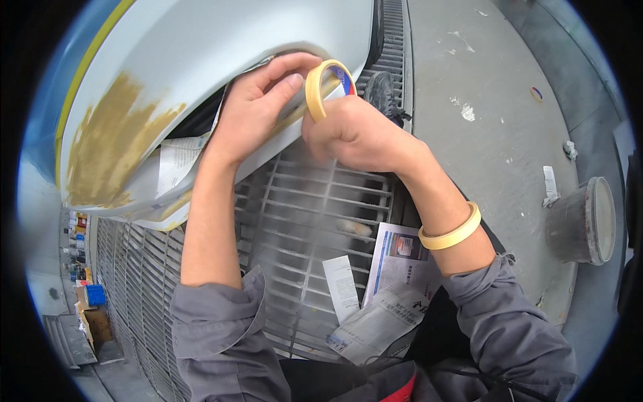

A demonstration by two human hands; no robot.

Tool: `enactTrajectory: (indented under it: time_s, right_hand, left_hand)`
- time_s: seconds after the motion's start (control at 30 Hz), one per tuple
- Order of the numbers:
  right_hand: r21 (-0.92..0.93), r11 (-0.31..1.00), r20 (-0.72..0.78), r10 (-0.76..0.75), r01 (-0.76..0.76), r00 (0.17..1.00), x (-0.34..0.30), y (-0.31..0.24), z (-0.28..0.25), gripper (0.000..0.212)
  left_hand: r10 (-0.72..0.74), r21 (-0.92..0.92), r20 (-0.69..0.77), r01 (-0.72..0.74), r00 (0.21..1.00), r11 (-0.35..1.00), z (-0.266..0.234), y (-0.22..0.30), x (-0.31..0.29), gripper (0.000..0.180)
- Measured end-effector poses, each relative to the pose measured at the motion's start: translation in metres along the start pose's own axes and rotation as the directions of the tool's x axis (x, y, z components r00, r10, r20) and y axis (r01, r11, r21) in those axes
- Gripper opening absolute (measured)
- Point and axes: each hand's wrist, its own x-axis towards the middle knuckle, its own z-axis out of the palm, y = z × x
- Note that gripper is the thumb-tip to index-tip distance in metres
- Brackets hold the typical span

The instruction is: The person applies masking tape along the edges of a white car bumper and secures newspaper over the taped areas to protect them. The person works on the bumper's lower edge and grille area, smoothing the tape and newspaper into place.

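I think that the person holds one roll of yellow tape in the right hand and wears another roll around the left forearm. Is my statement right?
Not quite: the head view shows the worn roll around the right forearm, not the left. The rest stands: the right hand holds one roll of yellow tape.

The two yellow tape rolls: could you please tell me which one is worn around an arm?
The lower roll, which circles the right forearm; the upper roll is at the right hand.

even bright light, soft sheen on white panel (pixel 268 27), haze over grating (pixel 305 224), fisheye-bent dark-rimmed edges
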Motion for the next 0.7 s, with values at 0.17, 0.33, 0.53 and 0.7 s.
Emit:
enactTrajectory:
  time_s: [0.17,0.33,0.53,0.7]
  right_hand:
    - [-0.153,0.988,0.098,0.013,0.002,0.995,-0.004,0.001,-0.012,0.01]
    - [-0.228,0.972,0.058,-0.044,0.056,0.997,-0.003,0.009,-0.012,0.01]
    - [-0.318,0.94,0.021,-0.122,0.122,0.992,-0.005,0.016,-0.004,0.007]
    - [-0.295,0.953,0.024,-0.066,0.07,0.998,-0.007,0.017,-0.007,0.011]
  left_hand:
    - [-0.02,-0.057,0.009,0.021,1.0,0.998,-0.004,-0.002,-0.002,0.026]
    - [-0.041,-0.026,-0.006,0.041,0.999,0.999,-0.002,0.008,-0.001,0.021]
    - [-0.028,0.057,-0.005,0.028,1.0,0.998,-0.001,0.006,0.002,0.023]
    - [-0.017,0.088,-0.013,0.018,1.0,0.996,0.004,0.006,0.0,0.024]
